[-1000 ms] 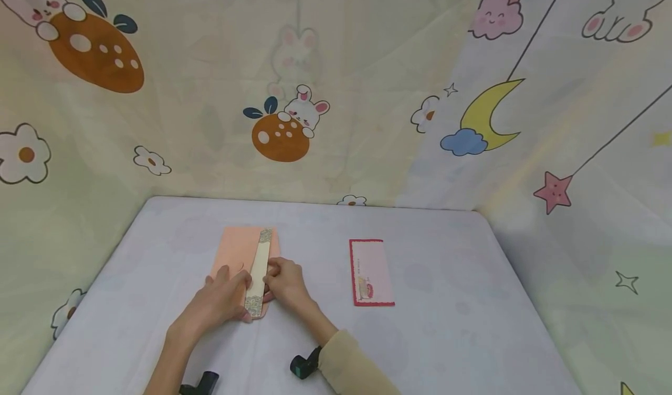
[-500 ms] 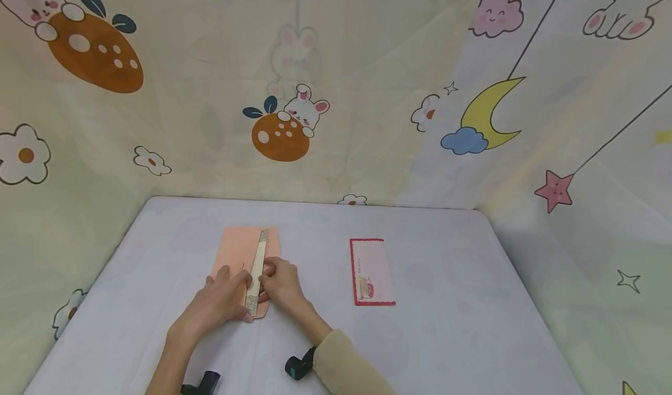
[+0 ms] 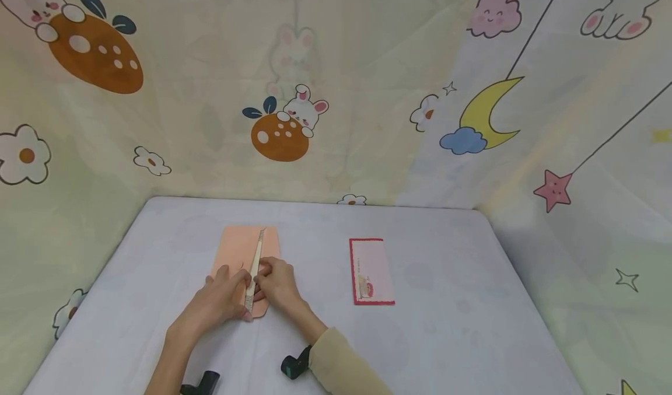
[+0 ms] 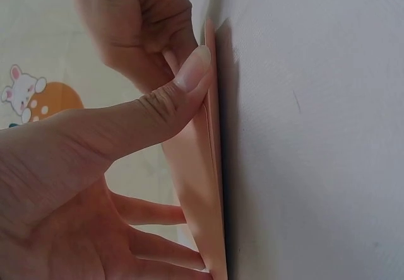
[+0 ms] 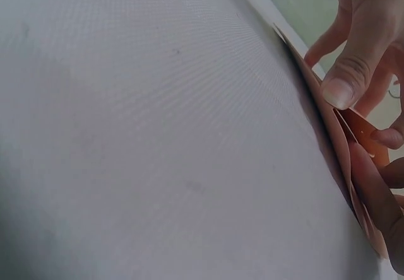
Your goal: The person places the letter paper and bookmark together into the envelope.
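Observation:
A peach-coloured paper card [image 3: 236,244] lies toward the left of the white table. A narrow cream band with glittery ends [image 3: 255,265] runs along its raised flap, seen almost edge-on. My left hand [image 3: 214,297] rests on the card with fingers spread, its thumb at the near edge. In the left wrist view that thumb [image 4: 194,72] presses the card's edge while straight fingers touch the sheet farther along. My right hand [image 3: 279,283] pinches the flap from the right side. Seen from the right wrist, a right finger [image 5: 372,179] sits between the parted layers.
On the table [image 3: 446,336] to the right lies a pink card with a red border [image 3: 375,272]. A printed cloth [image 3: 210,91] hangs behind and at both sides. Black wrist cameras [image 3: 296,366] show near the front.
My right hand has moved slightly left with the flap. The cream band has turned from a wide strip to a thin sliver. My left hand has stayed in place.

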The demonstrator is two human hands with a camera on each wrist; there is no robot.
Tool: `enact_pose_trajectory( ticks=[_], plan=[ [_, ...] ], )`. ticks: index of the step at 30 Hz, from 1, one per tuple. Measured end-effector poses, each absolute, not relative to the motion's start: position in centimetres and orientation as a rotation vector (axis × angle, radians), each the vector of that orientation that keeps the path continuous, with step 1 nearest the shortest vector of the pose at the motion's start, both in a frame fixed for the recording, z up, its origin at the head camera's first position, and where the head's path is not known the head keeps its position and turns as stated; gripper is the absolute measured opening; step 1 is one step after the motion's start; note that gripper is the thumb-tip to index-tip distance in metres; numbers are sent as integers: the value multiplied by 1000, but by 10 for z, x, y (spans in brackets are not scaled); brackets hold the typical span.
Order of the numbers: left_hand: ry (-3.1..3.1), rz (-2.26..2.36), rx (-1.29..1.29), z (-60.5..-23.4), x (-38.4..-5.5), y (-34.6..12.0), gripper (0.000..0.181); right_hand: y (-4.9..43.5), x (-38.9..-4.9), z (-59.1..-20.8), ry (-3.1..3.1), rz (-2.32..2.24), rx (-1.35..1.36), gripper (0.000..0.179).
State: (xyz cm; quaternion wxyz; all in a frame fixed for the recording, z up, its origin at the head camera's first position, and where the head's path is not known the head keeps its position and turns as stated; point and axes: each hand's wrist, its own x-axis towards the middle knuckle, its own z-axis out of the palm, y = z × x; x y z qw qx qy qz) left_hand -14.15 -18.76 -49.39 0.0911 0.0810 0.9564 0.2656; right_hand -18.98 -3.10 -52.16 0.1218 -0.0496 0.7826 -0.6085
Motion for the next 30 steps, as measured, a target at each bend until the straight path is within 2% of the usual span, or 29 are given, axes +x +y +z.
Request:
enact_pose_trajectory(
  ticks=[14, 22, 30],
  plan=[
    [2849, 772, 256, -493, -141, -188, 61, -35, -190, -520, 2252, -1785, -161, 45],
    [2847, 772, 269, -493, -141, -189, 59, -39, -189, -520, 2233, -1803, -154, 51],
    [2834, 786, 257, -491, -142, -188, 59, -34, -187, -518, 2196, -1809, -162, 48]
  ],
)
